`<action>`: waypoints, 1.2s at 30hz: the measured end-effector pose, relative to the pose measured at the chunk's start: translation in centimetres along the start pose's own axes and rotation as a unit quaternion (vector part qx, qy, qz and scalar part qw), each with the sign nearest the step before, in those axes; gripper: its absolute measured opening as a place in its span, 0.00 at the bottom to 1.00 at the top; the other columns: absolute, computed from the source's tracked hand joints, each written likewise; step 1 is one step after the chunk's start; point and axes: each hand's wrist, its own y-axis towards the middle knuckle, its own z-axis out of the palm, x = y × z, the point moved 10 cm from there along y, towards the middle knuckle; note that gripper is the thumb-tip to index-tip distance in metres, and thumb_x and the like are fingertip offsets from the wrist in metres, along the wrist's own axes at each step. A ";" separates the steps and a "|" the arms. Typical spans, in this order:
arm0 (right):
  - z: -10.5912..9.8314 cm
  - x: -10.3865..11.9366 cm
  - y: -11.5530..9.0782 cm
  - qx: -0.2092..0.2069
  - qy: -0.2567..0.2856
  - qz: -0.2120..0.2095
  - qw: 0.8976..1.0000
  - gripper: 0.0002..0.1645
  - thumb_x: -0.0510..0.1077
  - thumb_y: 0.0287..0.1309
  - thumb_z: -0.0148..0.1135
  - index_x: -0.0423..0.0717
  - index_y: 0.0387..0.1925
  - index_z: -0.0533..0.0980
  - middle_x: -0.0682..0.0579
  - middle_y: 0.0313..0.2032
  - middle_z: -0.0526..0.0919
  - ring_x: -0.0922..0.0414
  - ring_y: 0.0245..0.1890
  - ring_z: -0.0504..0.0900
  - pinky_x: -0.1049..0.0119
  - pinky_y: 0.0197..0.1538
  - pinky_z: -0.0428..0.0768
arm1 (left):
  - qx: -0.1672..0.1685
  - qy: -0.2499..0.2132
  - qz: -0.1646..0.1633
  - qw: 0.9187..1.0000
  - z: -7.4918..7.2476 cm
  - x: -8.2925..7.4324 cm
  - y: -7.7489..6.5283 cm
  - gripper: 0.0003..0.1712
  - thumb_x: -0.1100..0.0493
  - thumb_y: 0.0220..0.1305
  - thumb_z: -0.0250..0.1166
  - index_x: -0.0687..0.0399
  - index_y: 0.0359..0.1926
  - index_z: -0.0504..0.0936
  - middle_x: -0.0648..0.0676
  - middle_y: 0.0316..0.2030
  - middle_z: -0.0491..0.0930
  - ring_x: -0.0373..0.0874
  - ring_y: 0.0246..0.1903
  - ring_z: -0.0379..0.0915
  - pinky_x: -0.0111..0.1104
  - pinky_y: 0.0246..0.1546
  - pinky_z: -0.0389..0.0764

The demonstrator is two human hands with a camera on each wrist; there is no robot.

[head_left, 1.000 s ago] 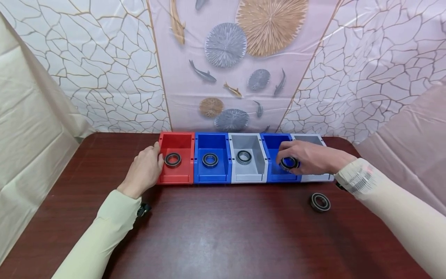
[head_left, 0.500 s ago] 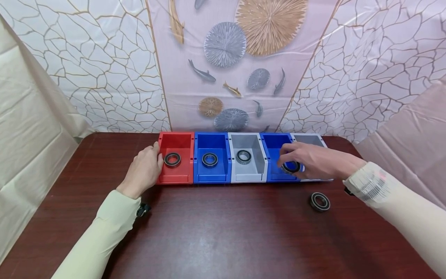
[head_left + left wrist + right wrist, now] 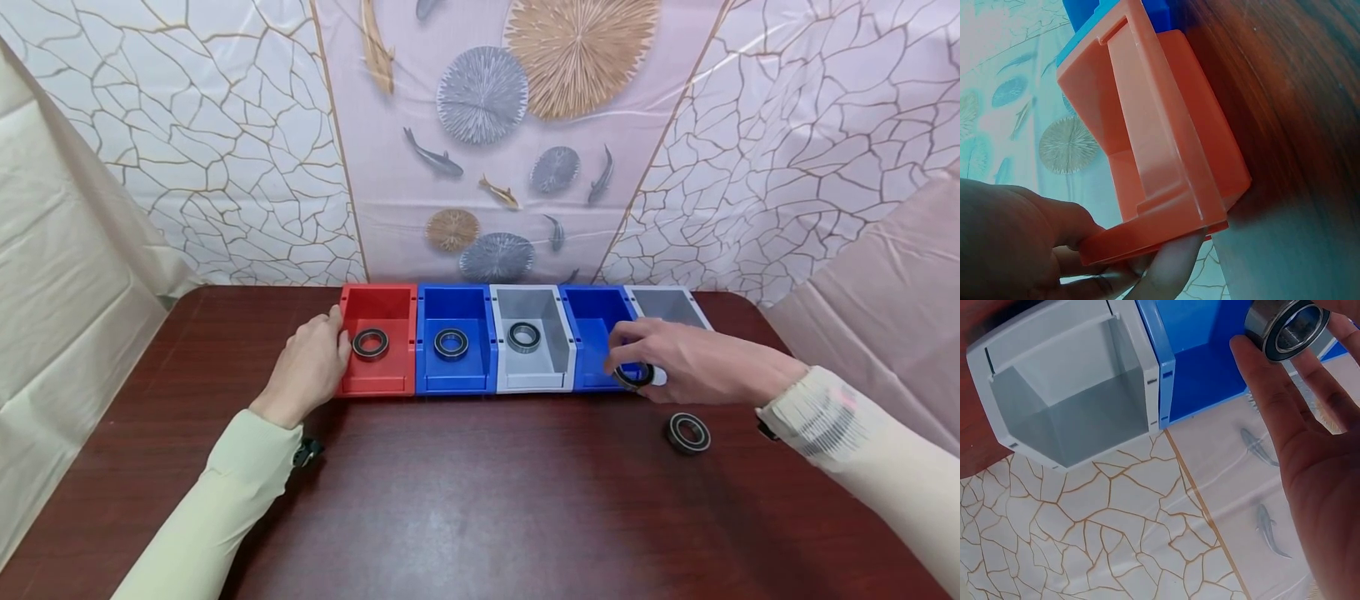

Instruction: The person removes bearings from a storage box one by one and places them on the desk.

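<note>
My left hand [image 3: 306,367] grips the left wall of the red bin [image 3: 378,387], its thumb and fingers on either side of that wall in the left wrist view. Between the fingertips of my right hand [image 3: 701,360] is a ball bearing [image 3: 1266,330], a steel ring with a dark face. That hand is over the front right corner of the right-hand blue bin [image 3: 588,321], and it partly covers the end grey bin [image 3: 663,304]. Another bearing [image 3: 674,437] lies on the table in front of these bins.
Five bins stand side by side along the back of the dark wooden table [image 3: 465,500]. One bearing lies in each of the red bin, the left blue bin [image 3: 455,382] and the middle grey bin [image 3: 534,382]. A patterned cloth [image 3: 262,167] hangs behind.
My right hand has drifted right and slightly toward me, with the bearing still between its fingers. The left hand and the bins have stayed put.
</note>
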 end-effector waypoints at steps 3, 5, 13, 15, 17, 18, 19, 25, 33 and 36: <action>0.6 0.2 -0.1 0.007 0.009 0.000 1.000 0.25 0.42 0.51 0.77 0.69 0.48 0.82 0.62 0.47 0.76 0.62 0.48 0.75 0.62 0.48 0.84 | 0.004 0.000 -0.002 1.000 0.0 0.0 0.0 0.31 0.61 0.75 0.54 0.71 0.73 0.63 0.70 0.46 0.78 0.63 0.41 0.78 0.55 0.45 0.83; 1.0 0.3 -0.3 0.014 0.014 0.001 1.000 0.25 0.42 0.52 0.77 0.69 0.49 0.82 0.62 0.48 0.76 0.62 0.48 0.74 0.63 0.48 0.84 | 0.008 0.001 -0.006 1.000 0.1 0.1 0.0 0.31 0.61 0.75 0.54 0.71 0.74 0.63 0.70 0.46 0.78 0.62 0.41 0.78 0.55 0.45 0.84; 2.8 1.3 -0.6 0.007 0.037 -0.015 0.999 0.25 0.40 0.49 0.77 0.62 0.50 0.83 0.60 0.48 0.77 0.63 0.47 0.75 0.67 0.45 0.84 | 0.019 0.001 -0.023 1.000 0.4 0.2 0.0 0.33 0.60 0.75 0.54 0.69 0.75 0.61 0.68 0.46 0.77 0.60 0.41 0.78 0.51 0.44 0.85; 3.2 1.5 -0.7 0.006 0.041 -0.020 0.999 0.26 0.39 0.48 0.77 0.61 0.50 0.83 0.60 0.48 0.77 0.63 0.46 0.75 0.67 0.45 0.84 | 0.019 0.001 -0.023 1.000 0.4 0.2 0.0 0.33 0.60 0.75 0.54 0.69 0.75 0.61 0.68 0.46 0.77 0.60 0.41 0.78 0.51 0.43 0.85; 3.7 1.7 -0.7 0.006 0.047 -0.023 0.999 0.27 0.38 0.47 0.77 0.59 0.50 0.83 0.59 0.48 0.77 0.62 0.46 0.76 0.66 0.45 0.84 | 0.018 0.001 -0.024 1.000 0.4 0.3 0.0 0.33 0.60 0.75 0.54 0.69 0.75 0.61 0.68 0.46 0.77 0.60 0.41 0.78 0.51 0.43 0.85; 3.9 1.7 -0.7 0.008 0.049 -0.022 0.999 0.27 0.38 0.47 0.77 0.59 0.50 0.83 0.59 0.48 0.77 0.62 0.47 0.75 0.66 0.45 0.84 | 0.016 0.002 -0.024 1.000 0.4 0.2 0.0 0.33 0.60 0.75 0.54 0.69 0.75 0.61 0.68 0.46 0.77 0.60 0.41 0.78 0.51 0.43 0.85; 4.2 1.7 -0.8 0.011 0.053 -0.021 0.998 0.27 0.38 0.47 0.77 0.59 0.50 0.83 0.59 0.48 0.77 0.62 0.47 0.75 0.65 0.45 0.85 | 0.016 0.001 -0.023 1.000 0.4 0.2 0.0 0.32 0.60 0.75 0.54 0.69 0.75 0.61 0.68 0.46 0.77 0.60 0.40 0.78 0.51 0.43 0.85; 5.4 1.5 -0.9 0.015 0.066 -0.009 0.998 0.25 0.39 0.49 0.77 0.59 0.51 0.83 0.59 0.50 0.78 0.61 0.49 0.76 0.64 0.48 0.85 | 0.013 0.003 -0.017 1.000 0.3 0.1 0.1 0.32 0.60 0.75 0.54 0.70 0.75 0.61 0.69 0.47 0.77 0.62 0.42 0.78 0.54 0.46 0.84; 6.6 1.8 -1.4 -0.008 0.087 -0.030 0.996 0.27 0.37 0.47 0.78 0.59 0.51 0.84 0.60 0.48 0.79 0.62 0.47 0.76 0.65 0.47 0.84 | 0.005 0.004 -0.011 1.000 0.1 0.0 0.1 0.31 0.60 0.75 0.53 0.71 0.74 0.63 0.70 0.47 0.78 0.64 0.43 0.79 0.55 0.47 0.84; 7.1 1.8 -1.5 -0.006 0.095 -0.029 0.995 0.28 0.37 0.47 0.77 0.59 0.51 0.83 0.60 0.48 0.79 0.61 0.48 0.76 0.64 0.48 0.84 | 0.006 0.004 -0.014 1.000 0.2 0.1 0.1 0.31 0.60 0.75 0.54 0.70 0.74 0.63 0.69 0.46 0.78 0.63 0.42 0.79 0.54 0.46 0.84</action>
